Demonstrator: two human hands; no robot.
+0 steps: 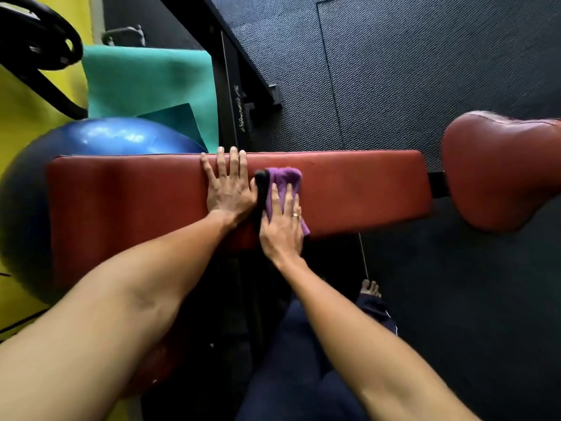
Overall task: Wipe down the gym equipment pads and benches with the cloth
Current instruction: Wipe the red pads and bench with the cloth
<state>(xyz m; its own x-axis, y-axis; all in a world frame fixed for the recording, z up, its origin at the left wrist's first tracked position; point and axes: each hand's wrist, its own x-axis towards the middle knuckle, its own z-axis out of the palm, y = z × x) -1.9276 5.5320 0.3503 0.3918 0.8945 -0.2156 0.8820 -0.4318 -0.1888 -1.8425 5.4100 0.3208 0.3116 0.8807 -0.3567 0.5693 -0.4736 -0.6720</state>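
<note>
On the bench (364,189), mid-length — right hand (282,226) presses cloth (285,177), fingers straight | left hand (229,189) just beside, fingers flat | risk: ungripped cloth may bunch — leaving unwiped streaks

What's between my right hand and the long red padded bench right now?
The folded purple cloth with a black edge: in the head view the right hand presses it flat onto the long red padded bench.

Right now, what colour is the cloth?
The cloth is purple with a black part; head view shows it.
</note>
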